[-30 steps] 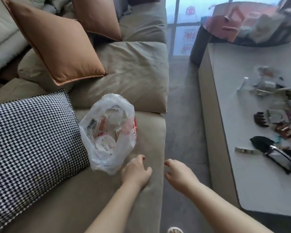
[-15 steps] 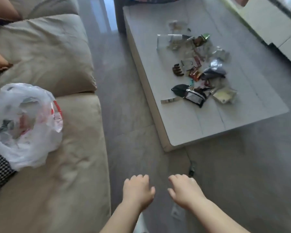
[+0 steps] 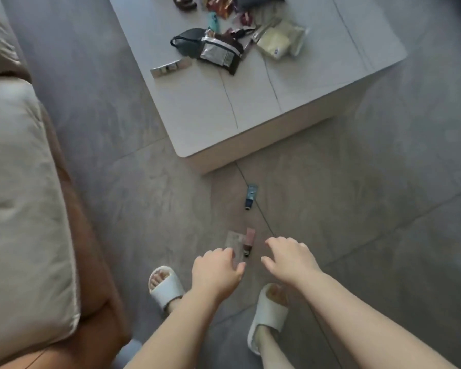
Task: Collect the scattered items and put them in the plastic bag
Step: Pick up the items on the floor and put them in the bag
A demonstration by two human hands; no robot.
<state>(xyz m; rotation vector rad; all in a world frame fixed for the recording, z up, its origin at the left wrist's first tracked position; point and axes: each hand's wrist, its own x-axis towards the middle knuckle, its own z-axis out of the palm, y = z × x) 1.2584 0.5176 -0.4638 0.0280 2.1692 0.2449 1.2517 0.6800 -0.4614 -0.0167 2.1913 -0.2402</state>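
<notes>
On the grey floor lie a small pink tube, a clear flat packet beside it, and a blue tube farther off. My left hand hovers over the near end of the clear packet with fingers loosely curled and holds nothing. To the right of the pink tube, my right hand hangs with relaxed fingers, also holding nothing. More scattered items sit on the low white table: a black pouch, a dark foil packet, a pale sachet, a silver strip. The plastic bag is out of view.
The beige sofa cushion fills the left edge. My feet in white slippers stand on the floor below the hands. Bare grey tiles stretch to the right of the table.
The view has swung down from the sofa and bag to the floor. Both hands have come down toward the small items lying on the tiles. The bag has left the view.
</notes>
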